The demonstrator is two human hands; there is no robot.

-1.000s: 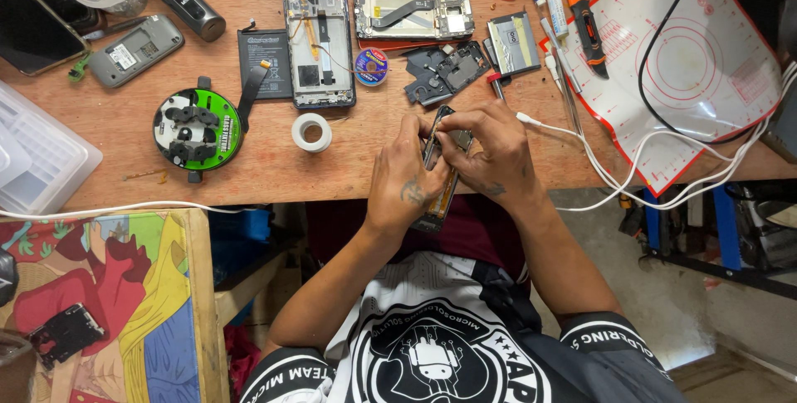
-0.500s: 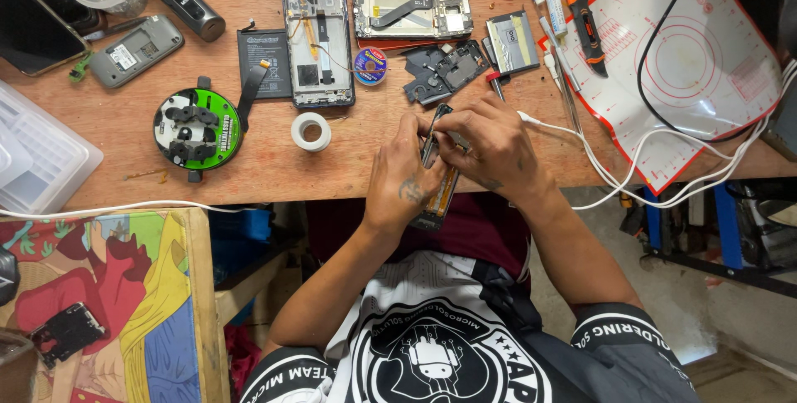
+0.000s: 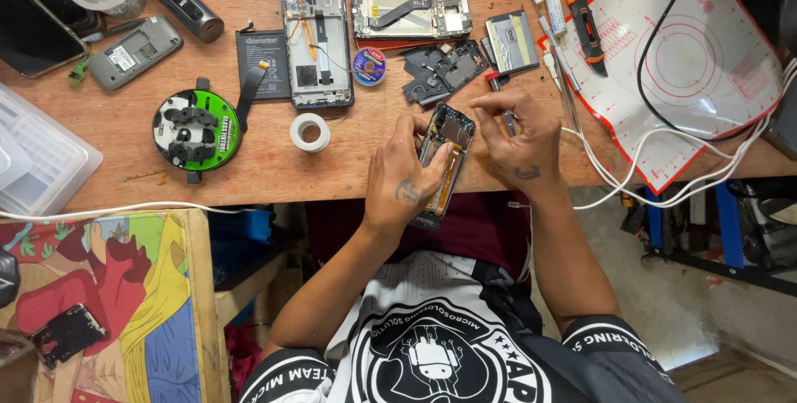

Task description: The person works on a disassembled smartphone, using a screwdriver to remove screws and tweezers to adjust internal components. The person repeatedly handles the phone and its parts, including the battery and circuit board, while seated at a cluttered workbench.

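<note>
My left hand (image 3: 405,177) grips an opened phone (image 3: 446,141) by its left side, with its lower end hanging over the front edge of the wooden table (image 3: 274,170). The phone's back is off and its inner boards and an orange strip show. My right hand (image 3: 521,144) is just to the right of the phone and apart from it. Its fingers pinch a thin screwdriver (image 3: 498,92) with a red collar.
Two more opened phones (image 3: 316,38) (image 3: 411,11), a black battery (image 3: 261,53), a small solder-wick reel (image 3: 369,66), a tape roll (image 3: 310,131) and a green round tool (image 3: 197,128) lie behind. White cables (image 3: 631,183) cross a pale silicone mat (image 3: 689,63) on the right. A clear plastic box (image 3: 33,158) sits left.
My right hand has lifted off the phone and shifted right with the screwdriver, so the phone's open inside now shows. My left hand keeps its hold.
</note>
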